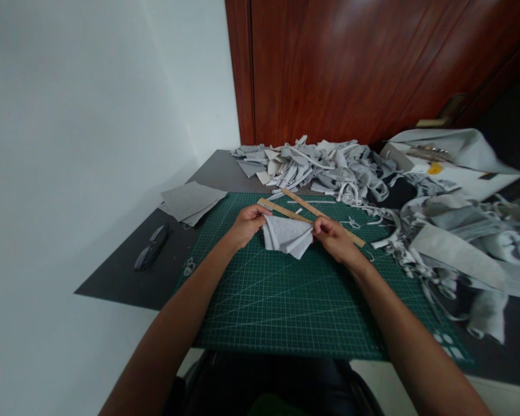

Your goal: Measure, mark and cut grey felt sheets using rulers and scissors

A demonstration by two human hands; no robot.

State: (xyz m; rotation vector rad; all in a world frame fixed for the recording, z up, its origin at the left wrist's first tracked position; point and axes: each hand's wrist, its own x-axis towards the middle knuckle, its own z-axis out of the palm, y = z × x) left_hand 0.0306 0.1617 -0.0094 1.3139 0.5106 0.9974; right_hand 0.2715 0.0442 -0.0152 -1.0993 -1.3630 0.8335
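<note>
From the head view, a folded stack of grey felt pieces [286,236] is held between both hands just above the green cutting mat [286,300]. The left hand [246,224] is closed on the stack's left corner, fingers curled narrow around it, while the right hand [334,237] pinches the right edge with thumb and fingers drawn together. Two wooden rulers [303,211] are laid crossed on the mat just behind the hands; the right hand appears to touch one of them, though this cannot be told for certain. A heap of grey offcuts [320,167] is spread across the far side and right of the table. A small pile of grey squares [190,201] and a pair of glasses [151,247] are seen left of the mat.
</note>
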